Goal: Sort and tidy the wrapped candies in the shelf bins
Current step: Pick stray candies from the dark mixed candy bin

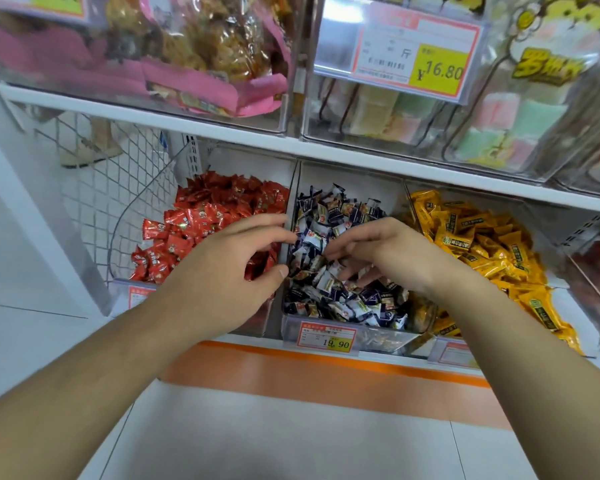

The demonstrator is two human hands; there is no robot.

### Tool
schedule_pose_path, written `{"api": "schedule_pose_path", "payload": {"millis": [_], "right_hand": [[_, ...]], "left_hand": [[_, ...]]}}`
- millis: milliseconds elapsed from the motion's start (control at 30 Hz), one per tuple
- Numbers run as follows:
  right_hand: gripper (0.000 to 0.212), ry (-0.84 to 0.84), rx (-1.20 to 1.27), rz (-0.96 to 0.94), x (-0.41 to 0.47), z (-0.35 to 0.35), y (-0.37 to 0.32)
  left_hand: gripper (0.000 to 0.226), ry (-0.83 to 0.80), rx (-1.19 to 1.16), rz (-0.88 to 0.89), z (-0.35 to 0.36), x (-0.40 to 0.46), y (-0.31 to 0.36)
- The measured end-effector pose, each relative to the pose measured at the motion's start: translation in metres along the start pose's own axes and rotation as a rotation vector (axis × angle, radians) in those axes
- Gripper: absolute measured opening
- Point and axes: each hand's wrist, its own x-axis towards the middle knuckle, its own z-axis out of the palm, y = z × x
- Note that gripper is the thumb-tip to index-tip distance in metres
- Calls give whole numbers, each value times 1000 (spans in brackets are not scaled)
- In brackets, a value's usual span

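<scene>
- White shop shelving (222, 131) carries a low row of clear plastic bins; the middle clear bin (326, 332) holds a heap of small navy-and-white wrapped candies (336, 299).
- Sorting looks well along — red wrapped candies (215, 209) left, yellow wrapped candies (482, 247) right, no strays that I can make out; the heaps are still loose.
- Right hand (385, 252) reaches into the navy heap, fingers curled among wrappers — whether this grip holds one, I cannot tell.
- Left hand (229, 268) hovers at the divider, its grip half wide, holding nothing.

I've just the one head view, wide-angle, looking forward and down, close to the middle bin (347, 332) of blue-and-white candies (329, 282). The upper shelf (187, 121) crosses overhead, floor tiles (291, 441) fill the bottom.
</scene>
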Motion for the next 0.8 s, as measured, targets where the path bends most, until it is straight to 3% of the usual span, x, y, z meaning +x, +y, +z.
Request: {"api": "schedule_pose_path", "payload": {"millis": [167,300,467,633,800], "right_hand": [[25,107,20,8,-7,0,4],[31,271,-189,-51,-11,-5,7],[71,6,-436,106,1,32,17],[61,-162,9,69,-2,42,5],[70,-54,-61,-15,-16,19,1]], "left_hand": [[44,55,-28,-18,-18,-7,-3],[40,117,-31,-65,-24,-10,-5],[40,73,-2,-46,-15,-10,0],[40,42,22,-54,-11,-6,0],[43,49,49,-58,-7,-3,2]]}}
